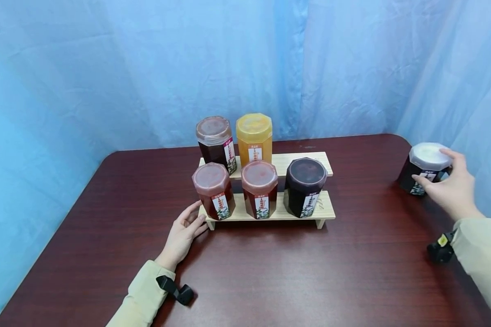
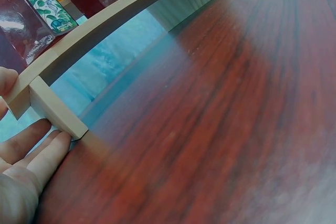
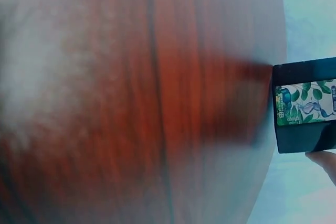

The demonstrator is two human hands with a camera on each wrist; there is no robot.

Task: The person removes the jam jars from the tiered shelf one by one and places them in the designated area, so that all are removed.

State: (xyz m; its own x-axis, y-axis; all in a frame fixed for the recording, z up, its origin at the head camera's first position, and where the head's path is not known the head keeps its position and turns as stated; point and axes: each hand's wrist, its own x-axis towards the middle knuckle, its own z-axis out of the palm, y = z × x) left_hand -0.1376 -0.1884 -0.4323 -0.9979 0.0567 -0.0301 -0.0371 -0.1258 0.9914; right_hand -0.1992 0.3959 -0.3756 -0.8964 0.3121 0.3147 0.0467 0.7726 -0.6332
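At the far right of the table, my right hand (image 1: 454, 186) holds a dark jar (image 1: 418, 175) with a whitish lid, thumb on the near side and fingers at the far side. In the right wrist view the jar (image 3: 304, 135) shows its leafy label, a fingertip against its side. My left hand (image 1: 180, 238) grips the left end of a two-tier wooden rack (image 1: 280, 211). One digit lies at the board's end and other fingers (image 2: 50, 156) sit beside the rack's leg. Just above this hand stands a red jar (image 1: 214, 195) on the lower tier.
Also on the lower tier are another red jar (image 1: 259, 193) and a black jar (image 1: 304, 190). The upper tier bears a dark jar (image 1: 214, 143) and a yellow jar (image 1: 254, 136); its right end (image 1: 303, 161) is bare. Blue curtains (image 1: 229, 59) surround the dark red table (image 1: 270, 272).
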